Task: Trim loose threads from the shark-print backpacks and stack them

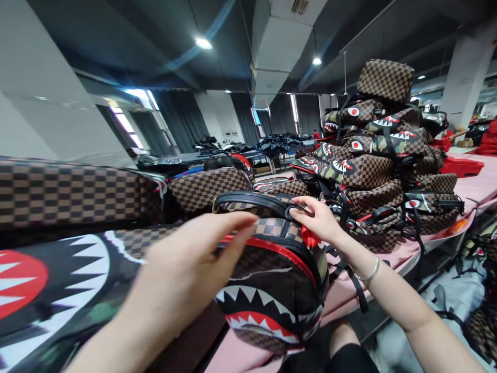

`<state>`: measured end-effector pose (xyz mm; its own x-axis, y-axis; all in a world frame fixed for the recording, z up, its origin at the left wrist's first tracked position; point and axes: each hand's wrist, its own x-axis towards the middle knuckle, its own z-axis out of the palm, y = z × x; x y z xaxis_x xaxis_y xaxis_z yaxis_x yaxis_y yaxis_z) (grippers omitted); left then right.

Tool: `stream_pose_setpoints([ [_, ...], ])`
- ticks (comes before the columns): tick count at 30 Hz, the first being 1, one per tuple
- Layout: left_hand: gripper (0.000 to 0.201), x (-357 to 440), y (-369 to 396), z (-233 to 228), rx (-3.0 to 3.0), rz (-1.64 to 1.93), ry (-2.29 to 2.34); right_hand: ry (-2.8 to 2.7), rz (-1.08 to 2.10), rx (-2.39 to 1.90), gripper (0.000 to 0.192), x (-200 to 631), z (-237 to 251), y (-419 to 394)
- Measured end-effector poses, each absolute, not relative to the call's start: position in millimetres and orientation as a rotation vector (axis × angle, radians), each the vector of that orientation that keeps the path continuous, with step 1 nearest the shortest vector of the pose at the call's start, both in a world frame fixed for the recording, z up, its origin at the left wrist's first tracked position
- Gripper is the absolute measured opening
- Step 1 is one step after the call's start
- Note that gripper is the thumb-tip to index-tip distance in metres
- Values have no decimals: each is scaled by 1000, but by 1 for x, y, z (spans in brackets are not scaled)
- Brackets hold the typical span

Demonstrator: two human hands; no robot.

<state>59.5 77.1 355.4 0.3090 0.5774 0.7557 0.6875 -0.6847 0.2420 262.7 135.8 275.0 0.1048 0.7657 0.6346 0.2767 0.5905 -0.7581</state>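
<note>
A small backpack (pixel 272 290) stands upright before me on the pink-covered table. It has a brown check pattern, a shark-mouth print, red piping and a black top handle (pixel 252 198). My right hand (pixel 316 217) is closed on the top of this backpack, by the handle's right end, with a piece of red material (pixel 309 237) hanging below the fingers. My left hand (pixel 194 254) is in front of the bag's upper left side, thumb and fingers brought together. Whatever lies between its fingertips, if anything, cannot be made out.
To the left lies a larger shark-print bag (pixel 77 280), with a checked bag (pixel 70 194) behind it. A tall pile of similar backpacks (pixel 373 166) rises at right on the pink table cover (pixel 476 184). Grey-white sheeting (pixel 411 336) and more bags lie below the table edge.
</note>
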Motion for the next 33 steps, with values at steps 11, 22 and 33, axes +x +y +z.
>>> stream_pose_setpoints([
  [11,25,83,109,335,-2713,-902,-1382,-1397,936,-692,33,277,279,135],
  [22,24,112,101,338,-2523,-370,-1418,-1432,605,-864,31,262,267,124],
  [33,22,94,101,331,-2589,-905,-1461,-1540,73,-1132,22,274,268,79],
])
